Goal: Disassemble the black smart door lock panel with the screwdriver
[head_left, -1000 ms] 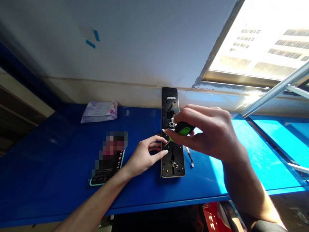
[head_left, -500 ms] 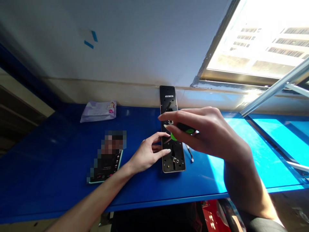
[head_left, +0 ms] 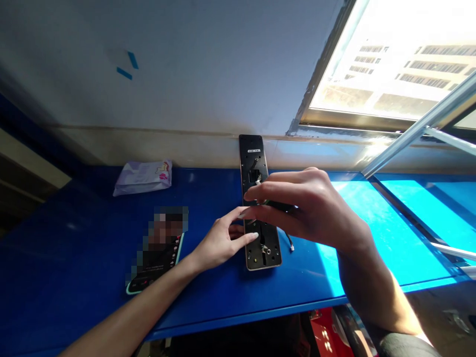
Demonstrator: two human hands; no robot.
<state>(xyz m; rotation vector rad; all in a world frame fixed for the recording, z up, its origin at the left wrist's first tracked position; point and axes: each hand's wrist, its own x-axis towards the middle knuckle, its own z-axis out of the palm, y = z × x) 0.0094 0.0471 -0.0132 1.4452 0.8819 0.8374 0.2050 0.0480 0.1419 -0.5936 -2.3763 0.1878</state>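
Lock plate [head_left: 256,198] (flat on bench); left grip [head_left: 219,240] open, steadying it; right grip [head_left: 308,210] clasps screwdriver [head_left: 277,204].

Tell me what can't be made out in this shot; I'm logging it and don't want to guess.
All in the head view:
- Tool in the right hand: fingers cover it, so its type and tip are hidden.
- Middle of the black plate: covered by both hands.
- Phone: screen pixelated.
- Left hand: rests at the plate's edge; grip unclear.
- Wire: upper end hidden behind the right hand.
- Printing on the packet: too small.
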